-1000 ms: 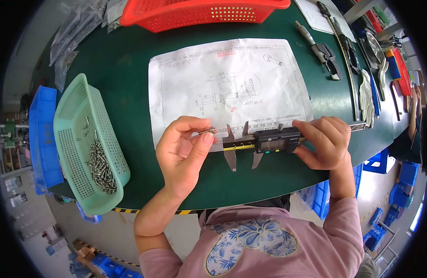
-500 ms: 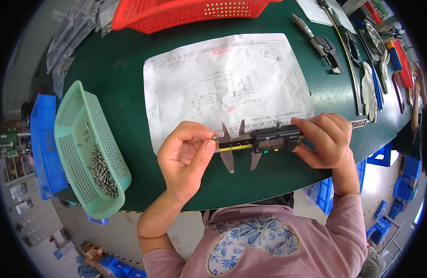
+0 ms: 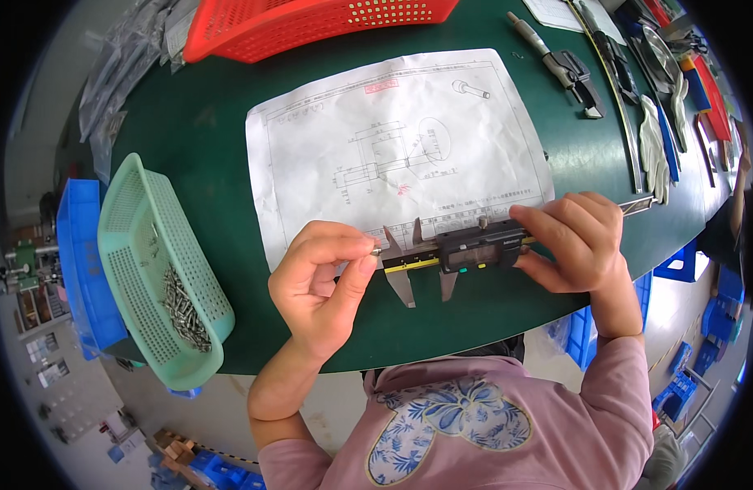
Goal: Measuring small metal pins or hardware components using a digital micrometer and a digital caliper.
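The left hand (image 3: 323, 286) pinches a small metal screw (image 3: 376, 251) at the digital caliper (image 3: 466, 251). The right hand (image 3: 577, 241) clasps the caliper's body over the white drawing sheet (image 3: 393, 139) on the green worktop (image 3: 197, 122).

Right hand (image 3: 574, 241) holds digital caliper (image 3: 466, 249); left hand (image 3: 323, 286) pinches small part (image 3: 376, 251).

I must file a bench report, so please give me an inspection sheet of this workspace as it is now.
Surface: green table, round-edged.
Job's things: digital caliper over the lower edge of a drawing sheet; small metal part at the caliper's end.
Clutter: green mesh basket with small metal parts, red basket, second caliper, tools at the right edge.
Hands: left hand pinches the small part; right hand grips the caliper.
Cables: nothing seen.
Surroundings: blue crates below the table.
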Available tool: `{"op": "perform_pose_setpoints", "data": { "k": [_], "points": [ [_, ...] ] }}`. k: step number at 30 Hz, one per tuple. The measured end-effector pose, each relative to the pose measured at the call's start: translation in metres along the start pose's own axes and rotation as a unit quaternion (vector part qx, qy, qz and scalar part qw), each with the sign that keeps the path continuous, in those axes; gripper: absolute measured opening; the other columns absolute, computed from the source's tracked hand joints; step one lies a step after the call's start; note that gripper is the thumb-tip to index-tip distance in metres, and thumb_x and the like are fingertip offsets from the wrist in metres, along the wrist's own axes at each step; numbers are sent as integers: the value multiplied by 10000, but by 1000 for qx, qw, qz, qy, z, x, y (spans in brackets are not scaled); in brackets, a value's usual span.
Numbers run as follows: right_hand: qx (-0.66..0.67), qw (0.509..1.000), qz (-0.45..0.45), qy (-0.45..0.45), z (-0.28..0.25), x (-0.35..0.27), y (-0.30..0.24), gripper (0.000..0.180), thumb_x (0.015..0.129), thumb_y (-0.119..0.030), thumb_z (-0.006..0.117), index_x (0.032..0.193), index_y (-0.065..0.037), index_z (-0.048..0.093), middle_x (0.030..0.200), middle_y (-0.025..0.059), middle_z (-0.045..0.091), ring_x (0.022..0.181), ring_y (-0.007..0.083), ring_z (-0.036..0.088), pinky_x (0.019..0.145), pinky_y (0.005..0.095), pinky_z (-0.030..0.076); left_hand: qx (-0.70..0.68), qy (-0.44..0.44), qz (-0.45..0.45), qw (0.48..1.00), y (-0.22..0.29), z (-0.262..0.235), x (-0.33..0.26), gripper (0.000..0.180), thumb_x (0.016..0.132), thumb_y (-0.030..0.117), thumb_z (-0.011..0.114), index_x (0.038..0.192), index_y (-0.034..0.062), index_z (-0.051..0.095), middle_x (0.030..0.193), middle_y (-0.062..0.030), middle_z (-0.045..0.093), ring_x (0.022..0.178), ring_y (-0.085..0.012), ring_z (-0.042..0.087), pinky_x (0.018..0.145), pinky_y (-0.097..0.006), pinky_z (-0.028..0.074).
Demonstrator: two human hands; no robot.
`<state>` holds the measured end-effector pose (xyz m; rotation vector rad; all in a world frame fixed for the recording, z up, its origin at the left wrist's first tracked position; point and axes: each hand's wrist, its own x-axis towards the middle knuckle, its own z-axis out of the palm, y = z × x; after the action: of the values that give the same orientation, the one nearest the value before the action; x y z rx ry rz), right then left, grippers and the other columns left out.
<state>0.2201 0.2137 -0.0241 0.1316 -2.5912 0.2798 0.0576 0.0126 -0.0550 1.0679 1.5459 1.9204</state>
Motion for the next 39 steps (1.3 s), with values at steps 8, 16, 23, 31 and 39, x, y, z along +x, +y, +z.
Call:
{"op": "perform_pose_setpoints", "data": {
  "k": [8, 16, 23, 31, 39],
  "points": [
    [-7, 1000, 3, 22, 2, -2, 0, 316, 567, -266, 678, 749, -32, 569, 550, 5, 453, 416, 132, 452, 356, 243, 324, -16, 1, -8, 1000, -1, 4, -2, 124, 733, -100, 539, 839, -35, 545, 868, -131, 515, 782, -180, 556, 633, -234, 466],
    [-19, 998, 3, 55, 5, -1, 0, 323, 554, -299, 688, 689, -40, 551, 531, 3, 452, 401, 130, 453, 348, 237, 320, -12, 1, -3, 1000, -3, 7, -3, 114, 736, -90, 544, 837, -39, 548, 870, -135, 513, 784, -182, 554, 636, -237, 463],
    [-28, 997, 6, 71, 6, -1, 0, 331, 551, -327, 690, 653, -50, 538, 512, -2, 443, 384, 122, 434, 339, 231, 305, -10, -2, 4, 1000, -3, 8, -5, 107, 736, -90, 545, 831, -41, 549, 868, -138, 513, 778, -184, 553, 646, -246, 463],
    [-33, 997, 8, 64, 3, -1, -1, 337, 554, -329, 693, 651, -50, 532, 506, -2, 434, 378, 125, 427, 338, 232, 302, -5, -5, 9, 1000, -1, 8, -4, 117, 733, -98, 541, 839, -49, 549, 865, -141, 511, 769, -197, 566, 645, -249, 474],
    [-13, 998, 15, 66, 1, -1, 0, 342, 555, -328, 696, 651, -48, 525, 505, 1, 425, 377, 131, 422, 338, 239, 299, -7, -2, 21, 1000, -2, 8, -5, 115, 735, -99, 535, 838, -49, 548, 868, -146, 510, 773, -197, 566, 616, -235, 472]
  ]
}}
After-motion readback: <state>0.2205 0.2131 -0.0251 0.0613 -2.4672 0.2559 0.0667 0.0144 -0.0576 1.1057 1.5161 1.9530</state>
